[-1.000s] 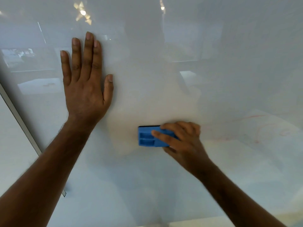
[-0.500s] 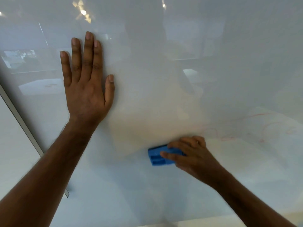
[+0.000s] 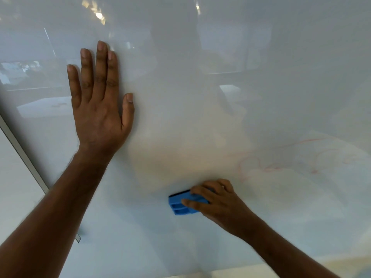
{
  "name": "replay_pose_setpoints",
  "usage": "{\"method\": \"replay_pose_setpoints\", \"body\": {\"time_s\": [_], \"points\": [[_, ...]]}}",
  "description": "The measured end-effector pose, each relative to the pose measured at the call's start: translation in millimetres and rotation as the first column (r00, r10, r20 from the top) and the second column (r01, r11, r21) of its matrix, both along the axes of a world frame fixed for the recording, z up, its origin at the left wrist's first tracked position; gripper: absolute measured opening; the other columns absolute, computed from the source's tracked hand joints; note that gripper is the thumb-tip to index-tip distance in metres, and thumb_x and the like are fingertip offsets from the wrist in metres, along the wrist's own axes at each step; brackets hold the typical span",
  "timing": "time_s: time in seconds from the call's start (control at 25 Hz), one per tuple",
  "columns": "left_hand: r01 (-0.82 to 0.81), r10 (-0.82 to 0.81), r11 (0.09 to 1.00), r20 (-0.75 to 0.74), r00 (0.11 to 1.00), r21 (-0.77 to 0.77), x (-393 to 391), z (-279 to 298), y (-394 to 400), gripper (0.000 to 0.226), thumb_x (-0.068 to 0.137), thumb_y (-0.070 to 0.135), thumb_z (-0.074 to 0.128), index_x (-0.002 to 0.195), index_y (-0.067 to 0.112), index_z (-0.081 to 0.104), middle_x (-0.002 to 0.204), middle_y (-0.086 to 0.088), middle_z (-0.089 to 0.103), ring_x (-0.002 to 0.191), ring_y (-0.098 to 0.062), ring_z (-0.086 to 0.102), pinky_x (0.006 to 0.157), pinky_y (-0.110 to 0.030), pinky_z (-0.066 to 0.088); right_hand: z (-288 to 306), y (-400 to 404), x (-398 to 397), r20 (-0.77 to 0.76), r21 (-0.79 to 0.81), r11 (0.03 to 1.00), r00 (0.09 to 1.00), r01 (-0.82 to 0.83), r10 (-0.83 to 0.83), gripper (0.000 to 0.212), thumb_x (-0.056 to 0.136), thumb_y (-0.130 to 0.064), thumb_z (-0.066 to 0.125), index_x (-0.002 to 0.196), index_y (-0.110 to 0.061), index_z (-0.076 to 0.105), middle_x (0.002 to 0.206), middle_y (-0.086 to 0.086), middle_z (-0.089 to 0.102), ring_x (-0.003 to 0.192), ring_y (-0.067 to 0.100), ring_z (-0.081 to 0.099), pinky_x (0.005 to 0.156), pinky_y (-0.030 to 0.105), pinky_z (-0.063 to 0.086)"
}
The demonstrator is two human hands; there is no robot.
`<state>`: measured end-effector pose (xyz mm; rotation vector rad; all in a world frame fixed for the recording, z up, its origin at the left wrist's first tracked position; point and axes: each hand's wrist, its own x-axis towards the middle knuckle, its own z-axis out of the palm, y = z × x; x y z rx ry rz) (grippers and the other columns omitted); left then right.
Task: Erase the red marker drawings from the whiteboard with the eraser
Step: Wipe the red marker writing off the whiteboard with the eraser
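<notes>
Left hand (image 3: 99,109): flat on the whiteboard (image 3: 200,87), fingers spread, holding nothing.
Eraser (image 3: 181,203): blue, on the board, low in the middle.
Right hand (image 3: 218,203): fingers curled around the eraser.
Red marker drawings (image 3: 281,165): faint, up-right of the eraser.

Soft, even light, kinda hazy

Ceiling lamp glare (image 3: 99,15) reflects off the glossy whiteboard (image 3: 281,87); edges bend, forearms blur a little.

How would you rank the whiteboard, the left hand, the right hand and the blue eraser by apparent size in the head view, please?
1. whiteboard
2. left hand, spread flat
3. right hand, curled and partly foreshortened, so its gap to the left is unsure
4. blue eraser, partly covered by fingers
</notes>
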<state>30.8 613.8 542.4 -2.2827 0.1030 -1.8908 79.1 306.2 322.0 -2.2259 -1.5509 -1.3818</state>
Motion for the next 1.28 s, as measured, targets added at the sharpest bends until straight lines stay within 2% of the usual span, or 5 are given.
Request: {"method": "replay_pose_setpoints", "body": {"time_s": [0.2,0.36,0.68,1.0,1.28], "points": [[0.015,-0.015,1.000,0.006,1.000,-0.024,-0.2,-2.8,-3.4,0.063,0.117,0.032,0.031,0.170,0.000,0.019,0.178,-0.025,0.021,0.163,-0.051,0.017,0.134,-0.064,0.010,53.5,-56.1,16.5,-0.015,0.165,0.980,0.994,0.113,-0.112,0.065,0.081,-0.026,0.079,0.140,-0.039,0.053,0.135,-0.006,0.058,0.116,0.022,0.053,0.094,0.043,0.034],[0.017,-0.016,0.998,0.017,1.000,-0.065,1.6,-9.1,-7.6,0.063,0.117,0.029,0.030,0.169,-0.004,0.020,0.177,-0.027,0.021,0.162,-0.054,0.017,0.134,-0.064,0.009,106.4,-32.7,17.0,-0.084,0.412,0.904,0.992,0.117,-0.090,0.065,0.082,-0.028,0.083,0.139,-0.039,0.055,0.131,-0.007,0.064,0.116,0.021,0.057,0.097,0.042,0.033],[0.072,-0.089,0.985,-0.101,0.991,-0.159,-0.7,-57.7,-38.8,0.074,0.113,0.033,0.036,0.167,-0.011,0.013,0.175,-0.036,0.010,0.163,-0.055,0.007,0.134,-0.063,0.002,24.2,-54.7,16.6,0.022,0.080,0.995,0.997,0.067,-0.069,0.049,0.097,-0.021,0.067,0.142,-0.039,0.059,0.138,-0.006,0.062,0.121,0.021,0.055,0.098,0.043,0.038],[0.038,-0.045,0.998,-0.147,0.988,-0.050,4.4,-67.4,-53.6,0.077,0.114,0.037,0.035,0.168,-0.010,0.009,0.176,-0.034,0.007,0.165,-0.040,-0.004,0.135,-0.056,-0.005,118.4,-94.5,36.2,-0.079,0.443,0.885,0.990,0.140,-0.117,0.064,0.085,-0.032,0.081,0.142,-0.040,0.052,0.132,-0.006,0.064,0.117,0.023,0.057,0.097,0.043,0.033],[0.045,-0.053,0.996,-0.108,0.993,-0.074,16.6,-45.7,-88.6,0.078,0.114,0.038,0.036,0.168,-0.010,0.008,0.175,-0.037,0.007,0.164,-0.048,0.000,0.135,-0.052,-0.008,25.3,-110.1,38.7,0.048,0.024,0.999,0.998,0.042,-0.043,0.048,0.101,-0.024,0.064,0.145,-0.040,0.054,0.138,-0.007,0.061,0.119,0.021,0.056,0.098,0.042,0.038]]}}
